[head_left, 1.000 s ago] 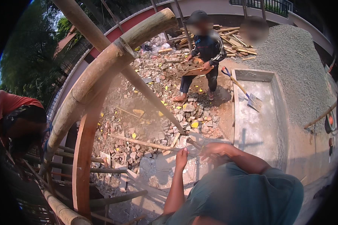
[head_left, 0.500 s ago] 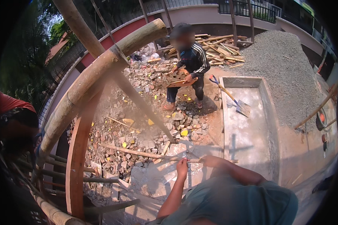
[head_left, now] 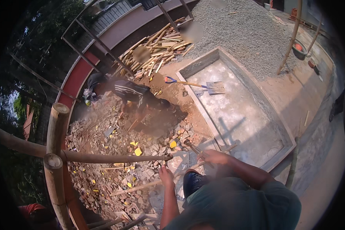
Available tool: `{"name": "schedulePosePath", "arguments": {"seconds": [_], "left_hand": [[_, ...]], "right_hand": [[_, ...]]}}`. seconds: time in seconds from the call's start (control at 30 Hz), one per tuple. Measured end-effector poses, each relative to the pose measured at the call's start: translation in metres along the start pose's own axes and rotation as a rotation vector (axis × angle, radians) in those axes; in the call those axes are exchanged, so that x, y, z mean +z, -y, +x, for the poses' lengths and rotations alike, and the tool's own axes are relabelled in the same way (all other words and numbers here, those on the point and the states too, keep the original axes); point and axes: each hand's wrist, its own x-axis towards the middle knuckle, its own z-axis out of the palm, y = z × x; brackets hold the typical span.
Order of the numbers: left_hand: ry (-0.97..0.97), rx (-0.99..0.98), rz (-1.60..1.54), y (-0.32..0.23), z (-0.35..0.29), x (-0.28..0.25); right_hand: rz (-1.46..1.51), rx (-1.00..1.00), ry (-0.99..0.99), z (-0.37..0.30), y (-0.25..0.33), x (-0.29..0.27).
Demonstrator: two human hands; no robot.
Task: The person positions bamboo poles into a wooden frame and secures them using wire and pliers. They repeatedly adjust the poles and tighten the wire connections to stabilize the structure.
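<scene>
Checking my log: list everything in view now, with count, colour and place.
Concrete trough: one, grey, right
Shovel: one, yellow and blue, across the trough's rim
Gravel heap: one, grey, top
Wood pile: one, tan, top centre
Rubble: uncounted, brownish and yellow, left
Bamboo poles: several, tan, left
Thin pole: one, tan, lower centre
Tub: one, dark, upper right
Wall: one, pink and red, upper left
Co-worker: one, dark striped jacket, over the rubble
Second person: one, red top, lower left
Tool: one, dark, kind unclear, lower centre
Shirt: one, green, bottom
Left hand: one, bare, lower centre
Right hand: one, bare, on the tool
</scene>
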Motion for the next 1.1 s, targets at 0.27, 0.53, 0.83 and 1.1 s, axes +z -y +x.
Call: {"name": "schedulePosePath", "arguments": {"seconds": [0.27, 0.53, 0.83, 1.1], "left_hand": [[0.932, -0.425, 0.419, -0.030, 0.055, 0.129], [2.158, -0.676, 0.433, -0.037, -0.042, 0.280], [2.417, -0.898, 0.793, -0.056, -0.094, 0.252], [2.403, -1.051, 0.844, -0.025, -0.116, 0.284]], "right_hand": [[-0.321, -0.342, -0.899, -0.060, 0.073, -0.044], [-0.253, -0.118, -1.396, -0.172, 0.047, 0.076], [-0.014, -0.170, -2.034, -0.124, 0.006, 0.187], [0.024, -0.107, -1.971, -0.155, 0.004, 0.181]]}}
